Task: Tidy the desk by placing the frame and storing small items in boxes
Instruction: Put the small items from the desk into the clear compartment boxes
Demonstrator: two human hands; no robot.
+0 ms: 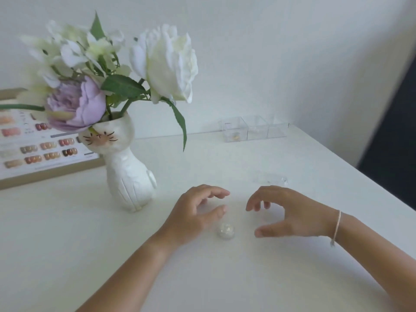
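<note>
A small clear glitter jar [226,232] sat on the white surface [225,278] between two bare forearms, just below the thumb of the left hand [193,212], which curled half-open and empty over it. The right hand [290,212], fingers spread wide and holding nothing, hovered farther off to the jar's right. The left looked the likelier to take it. A clear packet [270,179] lay beyond; the clear compartment boxes [254,128] stood well apart at the rear, the framed nail-colour chart [40,152] behind the cat vase [126,176].
</note>
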